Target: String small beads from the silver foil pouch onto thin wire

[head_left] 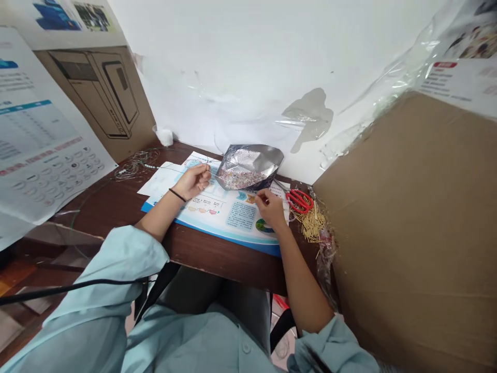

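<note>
My left hand (pixel 194 181) pinches a thin thread (pixel 166 168) that runs off left toward a tangle of similar thread; its free end points at the pouch. An opened silver-lined pouch (pixel 267 155) leans against the wall, with many tiny pink, white and clear beads (pixel 240 179) in its mouth. My right hand (pixel 271 208) is just below the pouch's right side, thumb and fingers pressed together. Whatever may be between those fingertips is too small to make out. Under both hands lie printed sheets (pixel 209 215) with blue edges.
Red-handled scissors (pixel 300 201) rest on a heap of thin golden sticks (pixel 312 224) at the right. Left on the dark table (pixel 225 264) is a tangle of thread (pixel 135 165) with white beads. Cardboard panels (pixel 419 207) and a white wall (pixel 248 62) close in the sides and back.
</note>
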`<state>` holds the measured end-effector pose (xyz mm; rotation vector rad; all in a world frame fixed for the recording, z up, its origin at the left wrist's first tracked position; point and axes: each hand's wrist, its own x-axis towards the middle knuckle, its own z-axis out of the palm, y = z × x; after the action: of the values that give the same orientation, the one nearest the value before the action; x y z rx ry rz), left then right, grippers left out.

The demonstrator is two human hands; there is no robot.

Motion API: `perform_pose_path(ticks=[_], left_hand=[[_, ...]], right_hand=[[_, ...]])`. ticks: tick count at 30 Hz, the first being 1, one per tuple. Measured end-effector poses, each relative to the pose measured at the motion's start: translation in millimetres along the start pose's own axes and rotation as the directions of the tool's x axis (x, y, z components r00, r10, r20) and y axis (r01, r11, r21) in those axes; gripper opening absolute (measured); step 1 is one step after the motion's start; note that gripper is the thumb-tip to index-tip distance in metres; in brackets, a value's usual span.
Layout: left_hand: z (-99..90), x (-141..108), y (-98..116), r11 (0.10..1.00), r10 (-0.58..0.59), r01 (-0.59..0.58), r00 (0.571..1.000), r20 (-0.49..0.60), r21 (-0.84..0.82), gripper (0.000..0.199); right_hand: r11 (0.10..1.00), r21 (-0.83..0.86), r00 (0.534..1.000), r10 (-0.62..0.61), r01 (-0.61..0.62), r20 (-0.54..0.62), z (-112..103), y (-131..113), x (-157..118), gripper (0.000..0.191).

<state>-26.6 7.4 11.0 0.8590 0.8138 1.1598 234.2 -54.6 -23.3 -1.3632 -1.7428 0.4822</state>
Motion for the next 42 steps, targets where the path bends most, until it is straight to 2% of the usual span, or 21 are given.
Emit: perform_pose_path(ticks=[3,5,7,10,12,13,14,16,18,21,22,25,28,30,35,39,42], left_hand=[[2.2,-3.9,-1.3,0.979,-0.003,0.010,0.999,-0.036,0.203,0.020],[5.3,-11.3,1.0,0.953,-0.027,0.033,0.999,-0.026,0.302,0.019],[9.6,-21.8,5.6,0.935,-0.069,0.057,0.997,0.021,0.349,0.013],[18.0,-37.4,9.9,0.907,-0.133,0.057,0.979,0.157,0.417,0.015],[24.6,-43.2,6.5,0.890,-0.071,-0.047,0.968,0.240,0.454,0.019],[27.7,-44.3,2.7,0.868,0.003,-0.135,0.964,0.266,0.477,0.020],[30.6,-44.3,-2.2,0.823,0.094,-0.236,0.953,0.287,0.517,0.020],[34.7,-42.6,-13.4,0.680,0.226,-0.398,0.912,0.342,0.615,0.018],[36.5,-40.5,-23.7,0.587,0.287,-0.464,0.885,0.366,0.663,0.023],[36.5,-38.9,-34.9,0.545,0.329,-0.471,0.881,0.339,0.694,0.031],[36.0,-38.4,-37.8,0.543,0.324,-0.456,0.888,0.325,0.706,0.032],[33.5,-35.3,-45.5,0.546,0.285,-0.390,0.919,0.273,0.742,0.032],[29.8,-30.0,-50.5,0.529,0.316,-0.375,0.920,0.233,0.762,0.032],[27.8,-26.8,-51.4,0.508,0.319,-0.371,0.919,0.231,0.777,0.031],[28.0,-26.0,-49.8,0.437,0.280,-0.367,0.923,0.263,0.821,0.030],[30.8,-32.4,-43.0,0.397,0.278,-0.355,0.925,0.257,0.847,0.032],[33.0,-34.0,-24.7,0.382,0.333,-0.344,0.917,0.220,0.858,0.031]], right_hand=[[0.958,-0.270,0.984,-0.044,0.091,0.174,-5.7,1.7,-0.5,0.010],[0.910,-0.389,0.969,-0.048,0.142,0.241,-7.0,2.1,-2.0,0.014],[0.867,-0.466,0.963,-0.051,0.175,0.266,-6.7,0.9,-3.7,0.017],[0.822,-0.543,0.965,-0.028,0.171,0.262,-3.4,-5.3,-5.5,0.017],[0.837,-0.519,0.971,-0.060,0.175,0.230,1.2,-12.0,-5.8,0.017],[0.867,-0.467,0.975,-0.088,0.175,0.203,4.5,-15.7,-5.9,0.018],[0.908,-0.378,0.977,-0.118,0.179,0.178,8.4,-19.4,-6.1,0.020],[0.979,-0.095,0.973,-0.164,0.180,0.162,18.0,-25.5,-6.8,0.024],[0.984,0.132,0.972,-0.147,0.124,0.185,28.5,-28.7,-8.1,0.025],[0.970,0.240,0.985,-0.083,0.045,0.149,41.8,-26.6,-9.0,0.017],[0.969,0.245,0.988,-0.074,0.040,0.133,45.0,-24.5,-8.5,0.011],[0.976,0.208,0.992,-0.090,0.071,0.085,51.2,-17.3,-4.7,0.016],[0.982,0.157,0.989,-0.122,0.109,0.081,54.7,-13.7,-1.1,0.016],[0.986,0.105,0.989,-0.135,0.128,0.066,56.6,-13.1,-0.3,0.009],[0.975,-0.081,0.978,-0.206,0.208,0.033,57.6,-11.0,-1.6,0.009],[0.939,-0.184,0.956,-0.293,0.290,0.011,53.4,-9.5,-2.8,0.013],[0.942,-0.203,0.960,-0.279,0.268,-0.030,51.2,-11.2,-2.2,0.014]])
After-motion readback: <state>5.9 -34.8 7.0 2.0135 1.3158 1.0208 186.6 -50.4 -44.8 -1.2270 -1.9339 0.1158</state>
